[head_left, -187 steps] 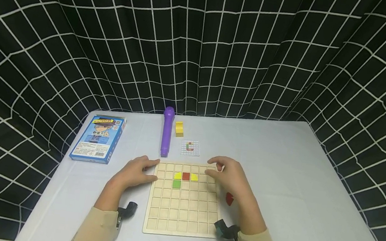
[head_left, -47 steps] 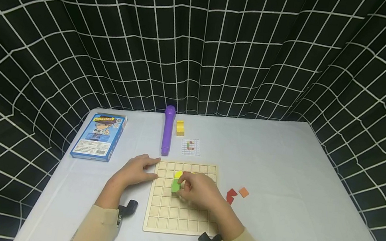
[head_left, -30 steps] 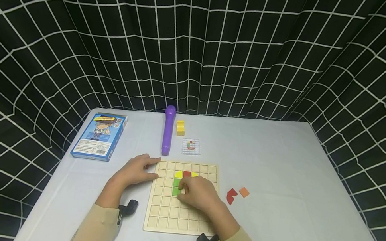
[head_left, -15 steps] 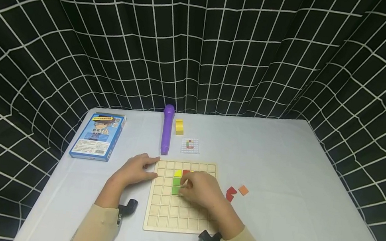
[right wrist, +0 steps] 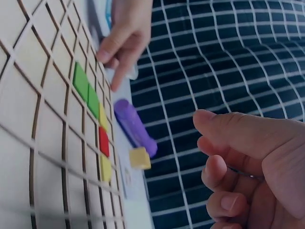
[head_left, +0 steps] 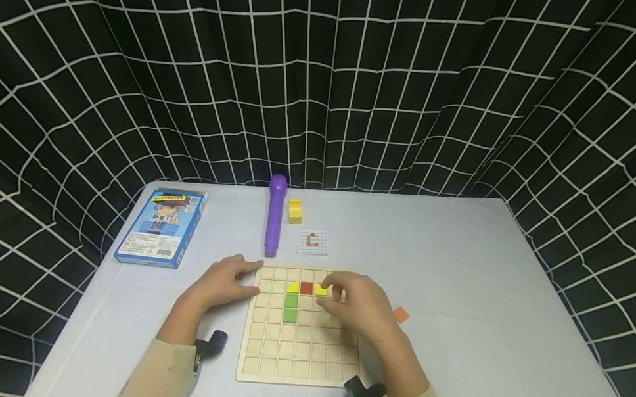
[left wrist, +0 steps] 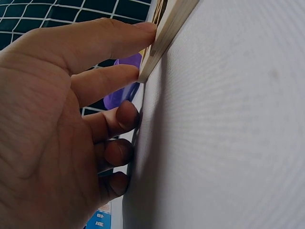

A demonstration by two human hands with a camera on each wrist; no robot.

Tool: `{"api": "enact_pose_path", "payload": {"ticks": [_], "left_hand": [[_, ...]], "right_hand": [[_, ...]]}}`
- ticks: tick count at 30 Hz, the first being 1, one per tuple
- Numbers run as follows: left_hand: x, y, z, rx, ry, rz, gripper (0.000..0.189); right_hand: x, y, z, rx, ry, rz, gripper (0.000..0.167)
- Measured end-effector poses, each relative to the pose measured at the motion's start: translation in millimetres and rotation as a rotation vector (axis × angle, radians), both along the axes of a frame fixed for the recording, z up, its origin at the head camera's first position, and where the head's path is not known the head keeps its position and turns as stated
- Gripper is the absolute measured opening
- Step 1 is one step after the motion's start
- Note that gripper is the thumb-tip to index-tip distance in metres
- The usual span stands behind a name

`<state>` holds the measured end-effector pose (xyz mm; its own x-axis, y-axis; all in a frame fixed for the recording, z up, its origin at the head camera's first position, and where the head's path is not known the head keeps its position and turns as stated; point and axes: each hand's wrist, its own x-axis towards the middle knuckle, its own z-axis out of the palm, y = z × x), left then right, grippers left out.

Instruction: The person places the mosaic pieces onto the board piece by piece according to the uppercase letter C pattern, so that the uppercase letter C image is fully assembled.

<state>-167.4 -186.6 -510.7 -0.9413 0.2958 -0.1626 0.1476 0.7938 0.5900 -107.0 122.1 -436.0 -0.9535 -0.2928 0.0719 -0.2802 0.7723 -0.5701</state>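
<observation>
My left hand (head_left: 222,285) rests at the left edge of a wooden grid board (head_left: 286,360); in the left wrist view its thumb and index finger (left wrist: 107,78) touch the board's rim. On the board, a red square tile (head_left: 306,288) lies between two yellow tiles with a curved side, the left one (head_left: 293,287) and the right one (head_left: 320,290). Below the left yellow tile are two green square tiles (head_left: 290,308) in a column. My right hand (head_left: 361,303) hovers by the right yellow tile. In the right wrist view its fingers (right wrist: 226,202) are loosely bent and hold nothing.
A pattern card (head_left: 312,242) with a coloured design lies behind the board. Beyond it are a yellow block (head_left: 295,211) and a purple microphone-shaped stick (head_left: 274,219). A blue box (head_left: 162,227) lies at left, an orange tile (head_left: 401,314) right of my right wrist.
A second green tile has come onto the board under the first. My right hand has let go of it and drawn back to the right, now hiding the red pieces. My left hand stays put.
</observation>
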Motion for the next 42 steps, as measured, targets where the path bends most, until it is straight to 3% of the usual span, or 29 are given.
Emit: {"api": "enact_pose_path", "payload": {"ticks": [5,11,21,30,42], "left_hand": [[0.6,0.4,0.6,0.0,-0.002,-0.003,0.068],[0.5,0.7,2.8,0.001,0.0,-0.005,0.068],[-0.5,-1.9,0.6,0.006,0.007,-0.002,0.068],[0.2,-2.3,-1.2,0.001,0.008,0.004,0.069],[0.4,-0.7,-0.3,0.009,0.009,-0.006,0.068]], "right_hand": [[0.9,19,-2.8,-0.032,-0.031,-0.071,0.026],[4.3,46,-7.8,-0.074,-0.141,-0.165,0.031],[9.4,86,-28.7,-0.021,-0.151,-0.268,0.028],[7.0,84,-49.9,0.104,-0.171,-0.311,0.031],[8.7,67,-49.7,0.187,-0.215,-0.405,0.029]]}}
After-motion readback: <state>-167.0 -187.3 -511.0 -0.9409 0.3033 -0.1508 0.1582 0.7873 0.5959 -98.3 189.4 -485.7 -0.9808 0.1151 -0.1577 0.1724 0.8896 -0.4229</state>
